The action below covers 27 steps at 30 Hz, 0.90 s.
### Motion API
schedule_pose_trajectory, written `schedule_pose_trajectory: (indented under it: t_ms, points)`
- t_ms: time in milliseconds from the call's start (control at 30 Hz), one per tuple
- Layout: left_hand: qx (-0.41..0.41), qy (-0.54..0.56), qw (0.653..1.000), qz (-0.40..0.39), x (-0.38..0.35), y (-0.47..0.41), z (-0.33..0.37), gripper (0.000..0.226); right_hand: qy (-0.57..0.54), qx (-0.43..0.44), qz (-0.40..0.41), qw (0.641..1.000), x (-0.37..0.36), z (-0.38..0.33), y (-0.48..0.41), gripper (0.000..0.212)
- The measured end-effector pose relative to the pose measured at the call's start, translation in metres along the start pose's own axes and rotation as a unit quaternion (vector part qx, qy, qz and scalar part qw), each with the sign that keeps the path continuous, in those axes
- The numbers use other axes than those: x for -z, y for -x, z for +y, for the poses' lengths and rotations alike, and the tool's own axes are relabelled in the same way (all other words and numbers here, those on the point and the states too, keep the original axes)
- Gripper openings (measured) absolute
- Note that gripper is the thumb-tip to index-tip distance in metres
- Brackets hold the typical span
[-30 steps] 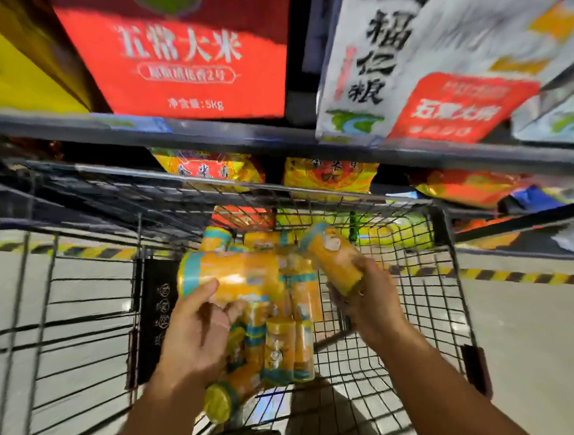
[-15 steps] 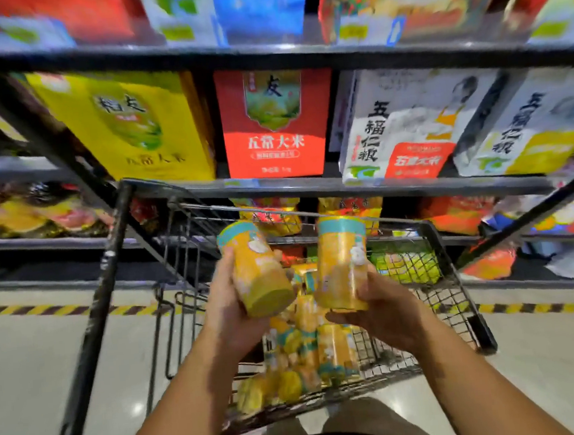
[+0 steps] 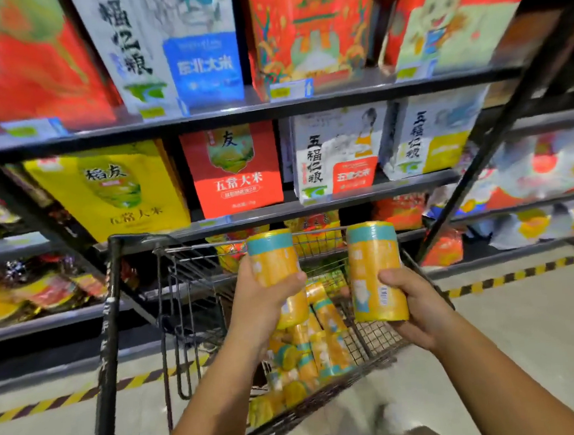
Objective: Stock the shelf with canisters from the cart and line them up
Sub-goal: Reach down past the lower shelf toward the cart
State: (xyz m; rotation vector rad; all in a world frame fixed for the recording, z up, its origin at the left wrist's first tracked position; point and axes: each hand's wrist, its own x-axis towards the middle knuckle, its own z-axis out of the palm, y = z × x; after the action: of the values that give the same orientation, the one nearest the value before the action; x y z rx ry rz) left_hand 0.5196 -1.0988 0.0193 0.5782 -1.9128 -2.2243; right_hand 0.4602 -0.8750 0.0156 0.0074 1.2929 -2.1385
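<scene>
At the far left the shelves [image 3: 270, 110] carry tall rice bags [image 3: 112, 193] stood face out along the front edge, which is likely the look the stocked row should match. No open gap for canisters shows among them, so I cannot tell which level is the target. Just right of that, the wire cart [image 3: 178, 294] is parked nose-in against the shelving, presumably so that each lift from basket to shelf is short. Over its basket the left hand [image 3: 258, 308] is wrapped round the lower half of the left canister [image 3: 276, 269], thumb across the front and the other fingers hidden behind, holding it upright with the teal band on top. A grip that low leaves the top free to pass under a shelf edge. Below and between the two hands, the loose canisters [image 3: 310, 359] lie heaped on their sides in the basket, tumbled rather than packed, so most of the job appears to lie ahead. To the right, the right hand [image 3: 419, 306] grips the right canister [image 3: 374, 272] from the side and beneath, thumb over its front. This canister is also upright, at about the same height as the other and not touching it. One canister in each hand would halve the trips. At the far right, striped tape [image 3: 523, 272] runs along the floor [image 3: 545, 334] at the shelving's foot.
</scene>
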Motion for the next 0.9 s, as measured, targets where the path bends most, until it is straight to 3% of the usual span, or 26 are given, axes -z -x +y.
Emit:
schedule_pose_trajectory:
  t_ms: [167,300,500,767,900]
  points:
    - [-0.004,-0.003,1.000,-0.030,-0.053,0.003,0.014,0.059,-0.037,0.081,0.073,0.993,0.026,-0.025,0.034,0.124]
    - [-0.002,-0.009,0.997,-0.076,-0.118,0.008,0.015,0.048,-0.082,0.131,0.097,0.983,0.060,-0.051,0.066,0.118]
    - [-0.013,-0.018,0.991,-0.134,-0.249,0.022,0.006,0.045,0.013,0.163,0.179,0.970,0.152,-0.098,0.123,0.113]
    - [-0.026,-0.017,0.978,-0.205,-0.419,0.047,0.002,0.071,0.057,0.208,0.258,0.942,0.286,-0.171,0.211,0.049]
    - [-0.041,-0.016,0.976,-0.214,-0.482,0.049,0.009,0.071,0.093,0.230,0.288,0.925,0.334,-0.212,0.239,0.043]
